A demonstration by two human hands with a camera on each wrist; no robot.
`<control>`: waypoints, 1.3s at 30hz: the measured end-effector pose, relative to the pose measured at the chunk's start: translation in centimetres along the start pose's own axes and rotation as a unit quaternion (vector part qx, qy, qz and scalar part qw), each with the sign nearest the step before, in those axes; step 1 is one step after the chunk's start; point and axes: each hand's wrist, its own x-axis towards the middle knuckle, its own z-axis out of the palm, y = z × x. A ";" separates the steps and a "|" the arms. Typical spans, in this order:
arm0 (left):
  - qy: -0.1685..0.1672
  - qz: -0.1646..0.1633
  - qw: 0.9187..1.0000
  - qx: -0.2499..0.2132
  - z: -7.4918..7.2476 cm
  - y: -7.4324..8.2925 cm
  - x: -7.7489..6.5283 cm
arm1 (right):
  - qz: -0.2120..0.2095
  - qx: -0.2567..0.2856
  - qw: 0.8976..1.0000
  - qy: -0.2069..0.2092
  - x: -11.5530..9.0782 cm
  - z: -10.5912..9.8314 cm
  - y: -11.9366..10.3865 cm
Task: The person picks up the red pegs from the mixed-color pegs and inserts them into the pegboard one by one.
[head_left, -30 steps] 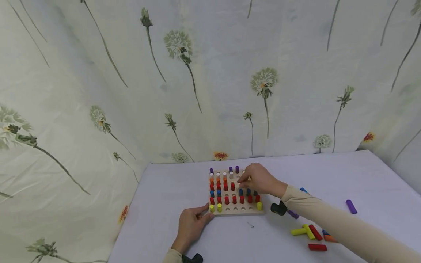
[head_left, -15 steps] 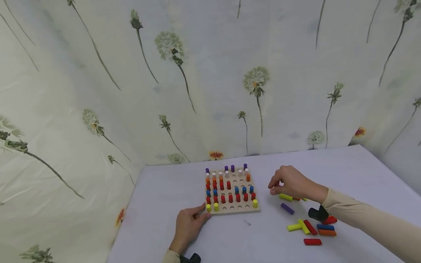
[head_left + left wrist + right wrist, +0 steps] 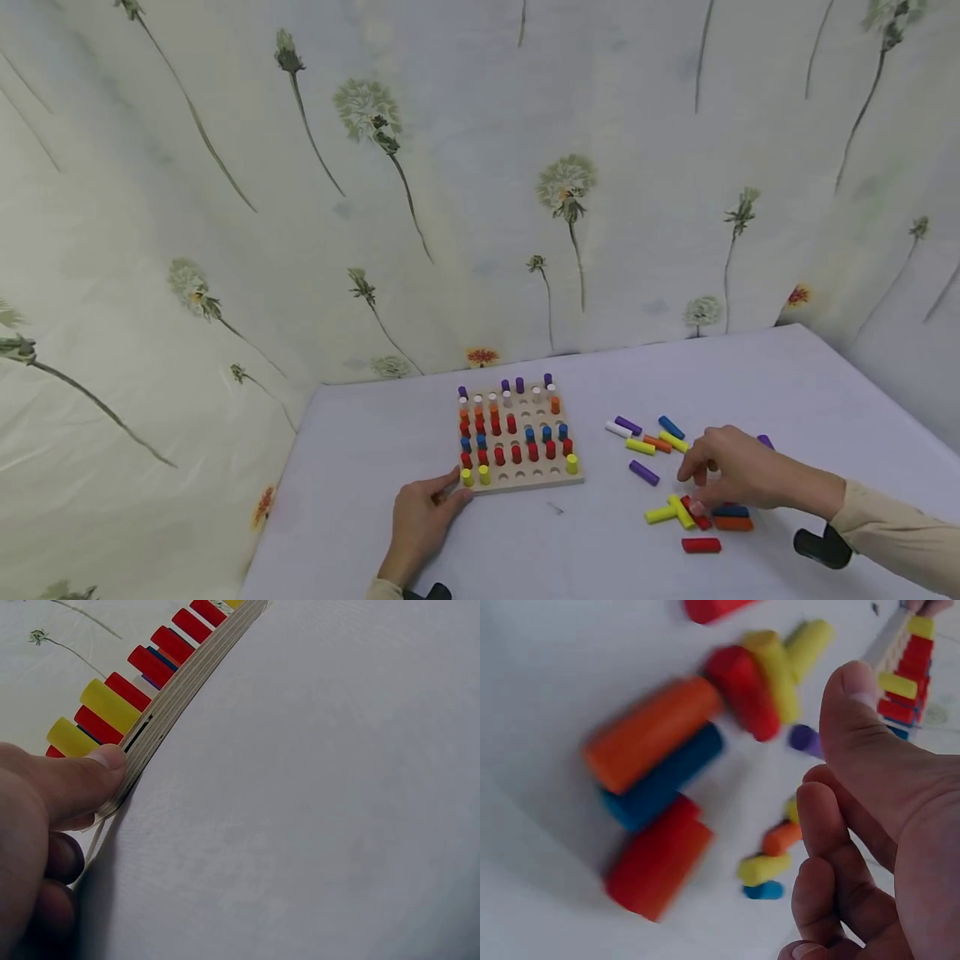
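A wooden pegboard [image 3: 525, 480] stands on the table with rows of upright coloured pegs and some bare holes. At its near left corner, my left hand [image 3: 420, 521] grips the edge; in the left wrist view the thumb [image 3: 109, 759] presses the board's side, close to a yellow peg [image 3: 109, 706]. My right hand [image 3: 738, 473] hovers over the loose pegs on the right, thumb and fingers apart with nothing between them. Below it in the right wrist view lie an orange peg [image 3: 656, 731], a blue peg [image 3: 667, 780] and red pegs [image 3: 746, 690].
Farther back, a loose group includes a white peg [image 3: 618, 429], a blue peg [image 3: 671, 427] and a yellow peg [image 3: 640, 447]. A purple peg [image 3: 643, 472] lies between the groups. One red peg [image 3: 701, 545] is nearest the front. A dandelion-print curtain [image 3: 450, 208] hangs behind the table.
My right hand has left the pegboard and swung right and forward to the loose pegs. The left hand keeps its hold on the corner. The head view has turned slightly right.
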 end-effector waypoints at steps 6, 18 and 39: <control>0.005 0.001 1.000 -0.009 -0.1 -0.1 -0.1 | -0.016 0.011 1.000 -0.002 -0.8 1.7 1.0; 0.000 0.020 1.000 -0.009 0.2 0.0 0.1 | 0.007 0.016 1.000 -0.004 -0.6 2.5 1.3; 0.001 0.019 1.000 -0.014 0.0 -0.1 -0.1 | 0.011 0.013 1.000 0.017 -0.9 2.5 0.1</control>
